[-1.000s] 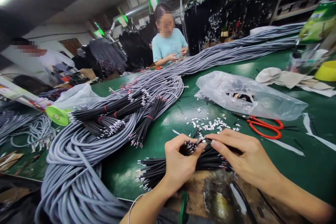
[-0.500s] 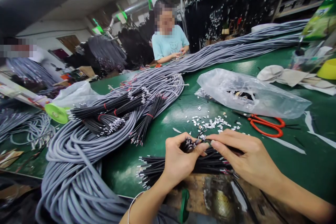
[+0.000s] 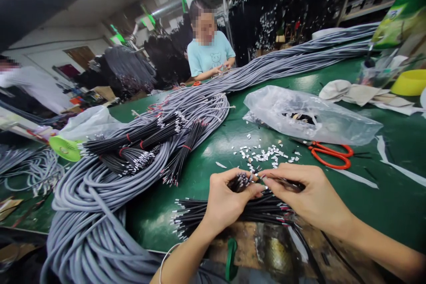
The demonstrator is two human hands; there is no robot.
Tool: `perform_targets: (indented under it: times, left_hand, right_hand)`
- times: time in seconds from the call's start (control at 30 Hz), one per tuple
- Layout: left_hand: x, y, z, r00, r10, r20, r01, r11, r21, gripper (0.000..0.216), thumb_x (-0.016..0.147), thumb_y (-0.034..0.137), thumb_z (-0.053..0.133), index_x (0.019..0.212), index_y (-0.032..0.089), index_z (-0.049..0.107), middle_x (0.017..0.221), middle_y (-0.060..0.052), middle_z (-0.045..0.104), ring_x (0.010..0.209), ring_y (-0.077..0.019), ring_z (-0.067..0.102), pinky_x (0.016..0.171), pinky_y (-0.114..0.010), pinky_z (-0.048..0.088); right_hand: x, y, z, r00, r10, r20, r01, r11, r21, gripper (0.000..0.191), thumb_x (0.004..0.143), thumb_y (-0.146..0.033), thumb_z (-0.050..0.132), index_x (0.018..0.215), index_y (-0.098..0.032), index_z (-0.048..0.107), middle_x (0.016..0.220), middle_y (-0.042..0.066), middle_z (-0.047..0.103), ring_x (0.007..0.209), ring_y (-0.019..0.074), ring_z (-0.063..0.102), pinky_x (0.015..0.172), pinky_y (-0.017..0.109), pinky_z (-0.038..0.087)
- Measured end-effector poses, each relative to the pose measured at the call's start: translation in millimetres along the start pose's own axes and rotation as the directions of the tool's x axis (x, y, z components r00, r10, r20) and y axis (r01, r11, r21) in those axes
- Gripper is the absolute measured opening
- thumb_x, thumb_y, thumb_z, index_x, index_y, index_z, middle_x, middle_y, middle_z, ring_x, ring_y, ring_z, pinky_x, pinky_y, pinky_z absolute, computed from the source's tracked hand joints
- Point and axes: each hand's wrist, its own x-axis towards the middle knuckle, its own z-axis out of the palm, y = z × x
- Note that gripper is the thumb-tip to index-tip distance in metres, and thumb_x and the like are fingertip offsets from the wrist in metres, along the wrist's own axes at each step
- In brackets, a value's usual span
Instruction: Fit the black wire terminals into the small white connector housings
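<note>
My left hand [image 3: 223,202] is curled around a bunch of short black cables [image 3: 240,181], their cut ends poking up by the thumb. Close against it, my right hand [image 3: 308,188] pinches black wire [image 3: 289,183] between thumb and fingers. The two sets of fingertips almost meet; the exact contact there is too small to make out. Below both hands lies a pile of black cables [image 3: 189,214] with pale tips at the left and some reddish ends at the right. Small silvery-white pieces [image 3: 271,154] are scattered on the green table [image 3: 206,155] just beyond the hands.
Orange-handled scissors [image 3: 333,154] and a clear plastic bag [image 3: 309,117] lie beyond my right hand. Thick grey cables [image 3: 100,195] coil at the left, with tied black bundles [image 3: 183,153] on top. A worn wooden board [image 3: 244,239] is nearest me. A co-worker [image 3: 211,55] sits opposite.
The view has shifted slightly to the right. My right fingers have turned a little, showing more of the black wire. My left hand keeps its grip. A person at far left has moved.
</note>
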Motion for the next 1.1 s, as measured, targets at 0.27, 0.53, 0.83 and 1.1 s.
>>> perform_targets:
  times: [0.27, 0.53, 0.83, 1.1]
  left_hand:
    - [-2.1, 7.4, -7.9, 0.952, -0.011, 0.305, 0.004, 1.0, 0.024, 0.016, 0.079, 0.024, 0.062, 0.07, 0.012, 0.064, 0.056, -0.003, 0.064, 0.052, -0.0121, 0.058, 0.055, -0.022, 0.047]
    - [4.0, 2.7, -7.8, 0.992, 0.012, 0.128, -0.034, 0.985, 0.17, 0.019, 0.078, 0.03, 0.061, 0.08, 0.011, 0.067, 0.07, -0.003, 0.062, 0.062, -0.013, 0.055, 0.06, -0.022, 0.044]
    - [3.8, -1.8, -15.0, 0.99, 0.036, 0.135, -0.082, 0.935, 0.346, 0.021, 0.08, 0.03, 0.059, 0.072, 0.012, 0.066, 0.062, 0.0, 0.06, 0.058, -0.0127, 0.052, 0.053, -0.02, 0.038]
    - [7.7, -0.5, -13.7, 0.999, 0.038, 0.017, -0.041, 0.956, 0.291, 0.03, 0.081, 0.037, 0.058, 0.065, 0.012, 0.061, 0.06, -0.004, 0.065, 0.056, -0.0136, 0.057, 0.054, -0.021, 0.042]
  right_hand:
    - [4.8, 7.0, -2.7, 0.998, 0.028, -0.054, -0.034, 0.992, -0.119, 0.016, 0.08, -0.019, 0.055, 0.077, -0.018, 0.071, 0.072, 0.001, 0.069, 0.059, 0.0129, 0.06, 0.052, 0.023, 0.044]
    - [8.2, 5.6, -6.2, 0.996, 0.014, -0.085, -0.022, 0.995, -0.093, 0.015, 0.079, -0.021, 0.057, 0.088, -0.02, 0.07, 0.085, 0.001, 0.071, 0.072, 0.015, 0.064, 0.063, 0.025, 0.05]
    - [6.9, 6.1, -2.6, 0.991, 0.132, 0.026, -0.133, 0.991, 0.019, 0.015, 0.077, -0.028, 0.062, 0.086, -0.021, 0.071, 0.083, 0.001, 0.072, 0.07, 0.0157, 0.065, 0.062, 0.025, 0.051]
    - [7.9, 27.4, -1.9, 0.961, 0.198, 0.192, -0.08, 0.866, -0.494, 0.014, 0.067, -0.013, 0.063, 0.069, -0.024, 0.071, 0.066, 0.001, 0.069, 0.063, 0.0222, 0.065, 0.052, 0.029, 0.045]
